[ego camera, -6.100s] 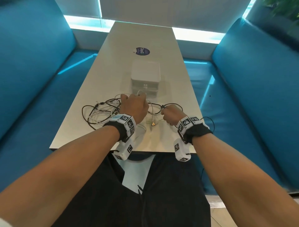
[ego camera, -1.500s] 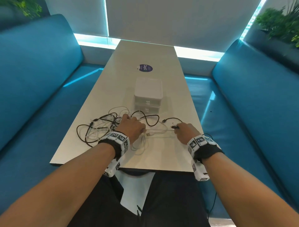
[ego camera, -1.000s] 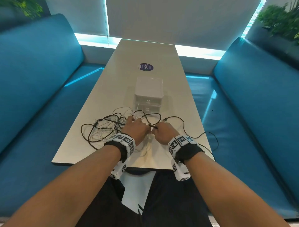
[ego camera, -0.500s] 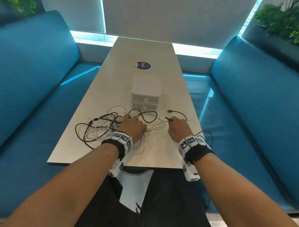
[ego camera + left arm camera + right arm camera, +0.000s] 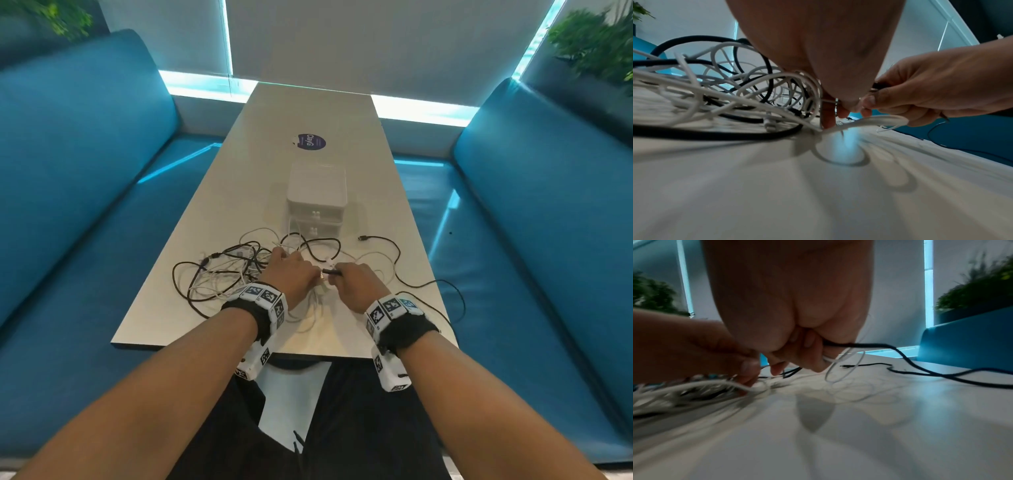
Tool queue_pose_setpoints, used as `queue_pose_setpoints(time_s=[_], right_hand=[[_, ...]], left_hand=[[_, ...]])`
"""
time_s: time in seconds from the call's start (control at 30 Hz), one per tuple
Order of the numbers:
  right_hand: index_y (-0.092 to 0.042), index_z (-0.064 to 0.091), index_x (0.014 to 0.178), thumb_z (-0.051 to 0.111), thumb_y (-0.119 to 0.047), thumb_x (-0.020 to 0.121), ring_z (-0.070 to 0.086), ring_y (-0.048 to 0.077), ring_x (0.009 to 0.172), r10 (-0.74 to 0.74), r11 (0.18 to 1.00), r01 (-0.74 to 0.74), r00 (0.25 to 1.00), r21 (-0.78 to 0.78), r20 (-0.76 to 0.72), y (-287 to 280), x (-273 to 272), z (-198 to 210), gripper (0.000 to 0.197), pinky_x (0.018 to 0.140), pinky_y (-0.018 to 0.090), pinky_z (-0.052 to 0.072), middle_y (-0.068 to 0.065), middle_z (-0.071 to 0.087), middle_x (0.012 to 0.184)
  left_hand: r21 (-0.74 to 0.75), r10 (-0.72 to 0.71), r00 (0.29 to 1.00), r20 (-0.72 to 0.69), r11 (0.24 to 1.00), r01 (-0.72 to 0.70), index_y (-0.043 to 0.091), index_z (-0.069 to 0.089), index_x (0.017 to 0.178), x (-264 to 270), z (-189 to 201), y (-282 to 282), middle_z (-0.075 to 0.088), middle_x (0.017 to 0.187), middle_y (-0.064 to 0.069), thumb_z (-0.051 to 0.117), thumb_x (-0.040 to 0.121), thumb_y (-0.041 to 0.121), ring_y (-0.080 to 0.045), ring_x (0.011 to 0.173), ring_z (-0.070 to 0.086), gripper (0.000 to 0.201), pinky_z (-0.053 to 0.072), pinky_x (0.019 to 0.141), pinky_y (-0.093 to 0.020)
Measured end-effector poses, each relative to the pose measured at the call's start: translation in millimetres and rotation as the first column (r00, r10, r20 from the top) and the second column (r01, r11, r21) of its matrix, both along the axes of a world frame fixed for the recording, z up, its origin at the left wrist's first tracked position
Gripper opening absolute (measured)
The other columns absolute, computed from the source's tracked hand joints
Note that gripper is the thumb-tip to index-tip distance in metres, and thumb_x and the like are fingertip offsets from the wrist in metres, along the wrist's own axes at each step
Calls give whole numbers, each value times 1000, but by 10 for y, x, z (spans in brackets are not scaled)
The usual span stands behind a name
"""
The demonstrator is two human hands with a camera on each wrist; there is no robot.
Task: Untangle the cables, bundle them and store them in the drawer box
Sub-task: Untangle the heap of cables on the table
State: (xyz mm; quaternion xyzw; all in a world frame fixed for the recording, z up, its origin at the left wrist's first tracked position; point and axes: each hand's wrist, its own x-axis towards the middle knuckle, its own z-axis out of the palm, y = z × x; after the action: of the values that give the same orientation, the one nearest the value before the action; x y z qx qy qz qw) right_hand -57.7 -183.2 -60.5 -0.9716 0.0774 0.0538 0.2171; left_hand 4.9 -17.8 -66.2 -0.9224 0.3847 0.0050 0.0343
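Observation:
A tangle of black and white cables (image 5: 229, 274) lies on the near part of the table, in front of the white drawer box (image 5: 317, 195), whose drawers are closed. My left hand (image 5: 301, 274) sits at the tangle's right edge with its fingers curled into white cable loops (image 5: 797, 84). My right hand (image 5: 342, 279) is close beside it and grips a black cable (image 5: 859, 345), its plug end (image 5: 331, 271) sticking out towards the left hand. A thin white cable (image 5: 831, 361) also passes through the right fist. The black cable trails right over the table edge (image 5: 455, 291).
The beige table (image 5: 308, 113) runs away from me between two blue sofas (image 5: 68, 171). A round purple sticker (image 5: 311, 142) lies behind the box. The black cable's free plug (image 5: 361, 238) rests right of the box. Plants stand in the far corners.
My right hand has come back left from the table's right side and now meets the left hand. The black cable's slack lies further right. The left hand stayed on the tangle.

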Motion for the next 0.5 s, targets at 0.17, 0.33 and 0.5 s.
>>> queue_pose_setpoints(time_s=[0.17,0.33,0.5], right_hand=[[-17,65,108,49,-34,98,61,27,80,-125,985,123,992,-119,-7,-338,-47,-28,25,72,35,53,11,66,97],[-14,62,110,43,-29,100,63,32,91,-161,982,162,987,-101,14,-196,-29,2,26,77,37,52,13,63,104],[-9,65,106,41,-21,100,63,32,95,-7,1000,7,999,5,33,172,49,38,27,78,37,49,14,67,104]], left_hand=[[29,-18,999,-42,999,20,29,62,109,9,43,23,66,102,7,34,107,35,-20,113,50,29,27,104,-48],[35,7,999,-37,999,-5,28,63,106,-7,83,-57,67,99,6,33,106,37,-20,112,50,32,25,105,-50],[-11,35,999,-32,999,-36,35,64,101,-21,69,-80,65,94,7,40,104,27,-19,108,50,24,25,105,-49]])
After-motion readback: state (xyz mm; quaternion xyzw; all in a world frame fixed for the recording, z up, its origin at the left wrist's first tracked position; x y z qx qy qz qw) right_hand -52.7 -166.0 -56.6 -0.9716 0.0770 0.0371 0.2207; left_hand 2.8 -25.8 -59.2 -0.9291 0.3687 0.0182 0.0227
